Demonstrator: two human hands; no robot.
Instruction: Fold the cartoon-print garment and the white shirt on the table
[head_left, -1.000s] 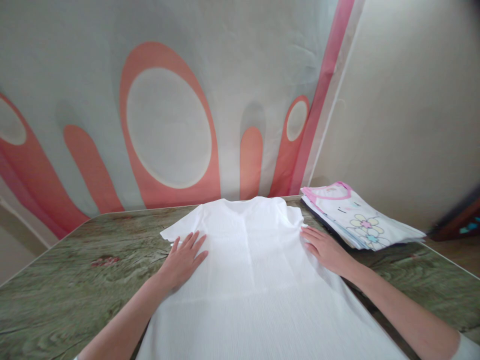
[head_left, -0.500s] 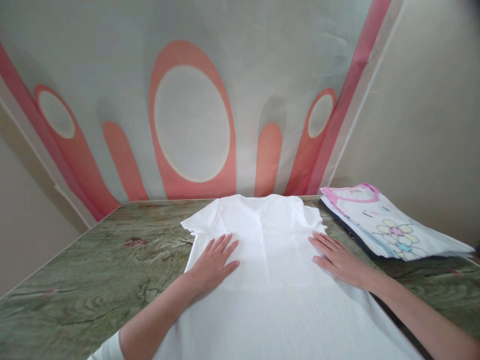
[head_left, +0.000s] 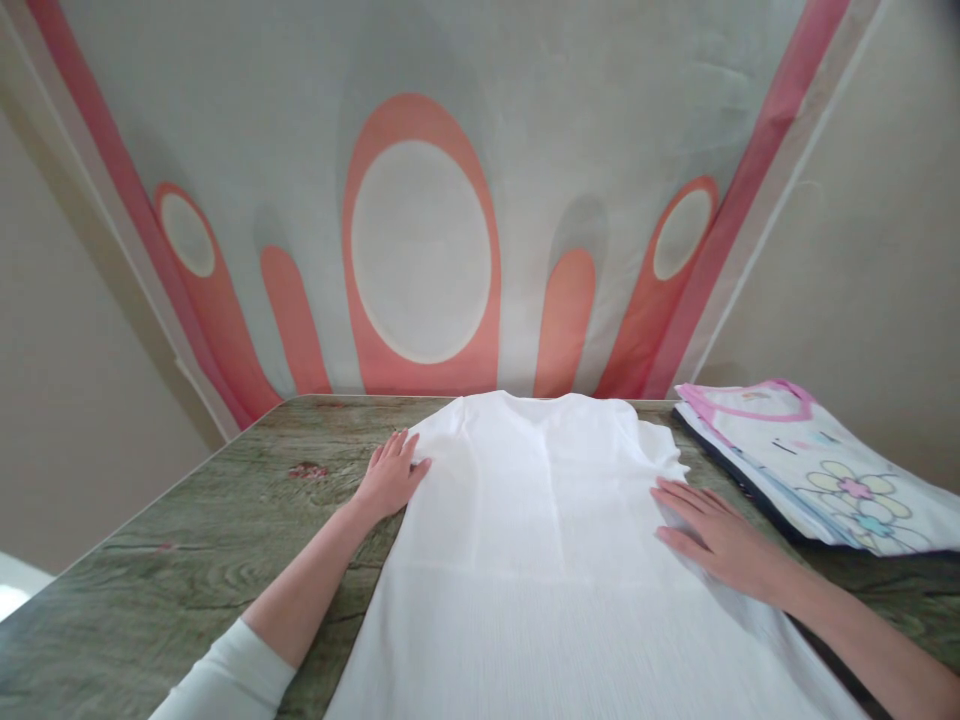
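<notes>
A white short-sleeved shirt (head_left: 517,520) lies spread on the wooden table, its neckline at the far edge. My left hand (head_left: 391,472) rests at the shirt's left sleeve, fingers extended over the sleeve and covering most of it. On the right side of the shirt, just below the right sleeve, my right hand (head_left: 716,535) lies flat with its fingers stretched out. Neither hand grips the cloth. Faint creases run down and across the middle of the shirt.
A stack of folded clothes (head_left: 847,470) sits at the right, topped by a white garment with pink neck trim and printed flowers. The wood-grain table (head_left: 225,540) reaches back to a wall panel (head_left: 637,120) with orange and pink shapes.
My left hand has moved up and left, from the shirt's chest to its left sleeve. My right hand stays by the right side. The whole view has shifted slightly.
</notes>
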